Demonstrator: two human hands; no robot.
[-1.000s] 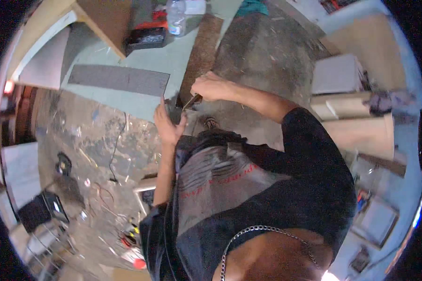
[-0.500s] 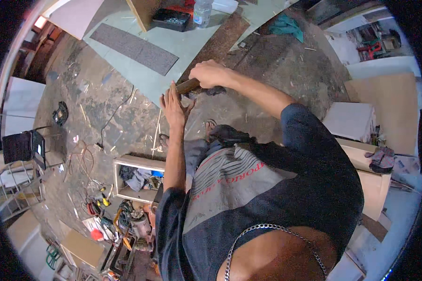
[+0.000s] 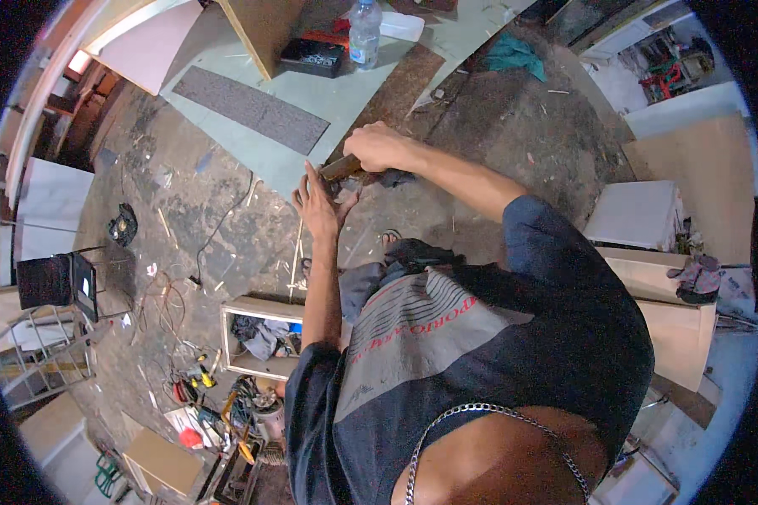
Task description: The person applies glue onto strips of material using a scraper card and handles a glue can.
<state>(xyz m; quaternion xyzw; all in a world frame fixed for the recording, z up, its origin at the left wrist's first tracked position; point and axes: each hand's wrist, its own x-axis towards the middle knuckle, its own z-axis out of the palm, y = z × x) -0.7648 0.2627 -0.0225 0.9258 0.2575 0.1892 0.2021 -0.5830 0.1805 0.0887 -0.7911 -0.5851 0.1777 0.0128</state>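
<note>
My right hand [image 3: 381, 146] is closed around one end of a short brown bar-like piece [image 3: 340, 169], which looks like wood. It lies at the near corner of a pale green sheet-topped table [image 3: 282, 174]. My left hand [image 3: 318, 204] is beside the bar's other end, its fingers stretched out and the thumb apart. Its fingertips are close to the bar and the table edge; whether they press on it I cannot tell. A dark grey speckled strip [image 3: 251, 109] lies flat on the table just beyond both hands.
On the table stand a clear plastic bottle [image 3: 364, 35], a black tray of small metal pieces [image 3: 312, 57] and an upright wooden panel [image 3: 257, 29]. An open wooden box with cloths [image 3: 261, 337] is on the littered floor, near cables and tools. A teal cloth [image 3: 515, 57] lies at far right.
The whole view has shifted, so surroundings sit slightly lower and to the right. Both hands stay at the table corner, the right still gripping the brown piece.
</note>
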